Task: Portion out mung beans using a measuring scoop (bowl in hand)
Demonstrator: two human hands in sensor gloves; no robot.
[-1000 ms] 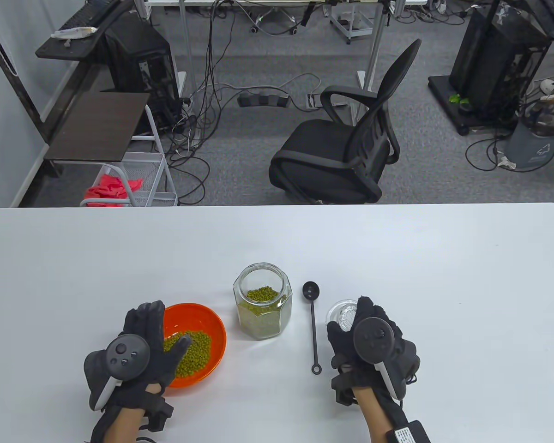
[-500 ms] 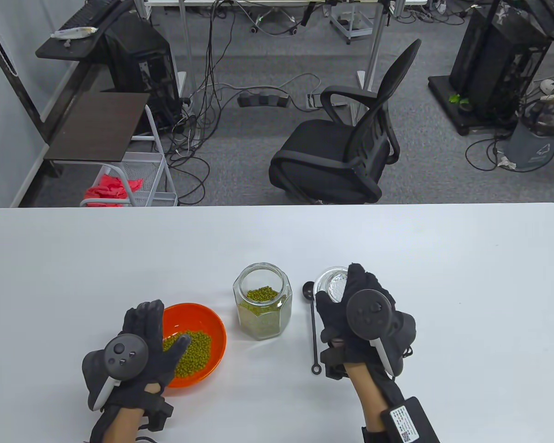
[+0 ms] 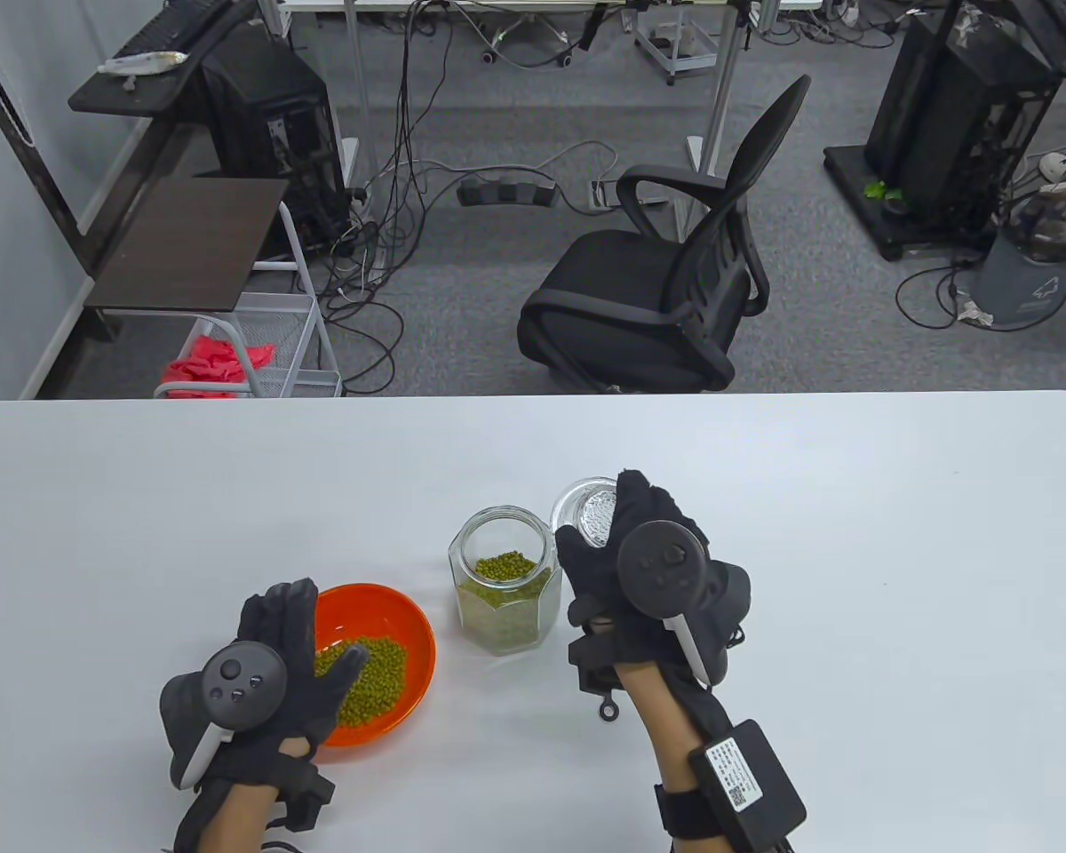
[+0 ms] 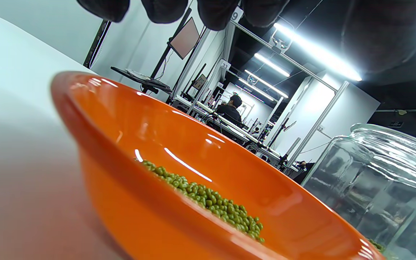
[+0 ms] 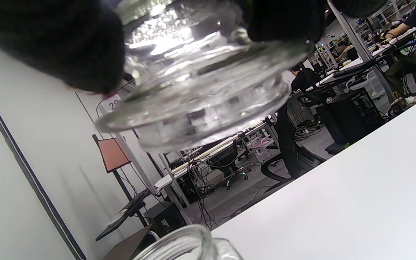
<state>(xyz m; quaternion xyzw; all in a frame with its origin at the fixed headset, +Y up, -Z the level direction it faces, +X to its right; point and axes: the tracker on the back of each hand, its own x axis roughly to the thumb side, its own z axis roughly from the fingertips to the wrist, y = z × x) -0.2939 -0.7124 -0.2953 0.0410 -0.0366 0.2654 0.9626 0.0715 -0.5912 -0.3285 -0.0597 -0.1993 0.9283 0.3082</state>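
Two containers are sitting on the white table (image 3: 853, 533): an orange bowl (image 3: 413, 622) holding mung beans (image 3: 382, 666), and just right of it an open glass jar (image 3: 505, 582) part-filled with beans. Left hand (image 3: 266, 675) is lying open-fingered on the bowl's near rim. Right hand (image 3: 648, 577) is gripping a glass lid (image 3: 586, 511) in the air beside the jar's mouth. Scoop (image 3: 608, 709) is lying mostly hidden under that wrist. Beyond the table: office chair (image 3: 666, 293), grey carpet, cables.

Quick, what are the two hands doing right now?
Left hand: fingers spread flat over the bowl's near rim, not gripping.
Right hand: holds the glass lid up beside the jar.
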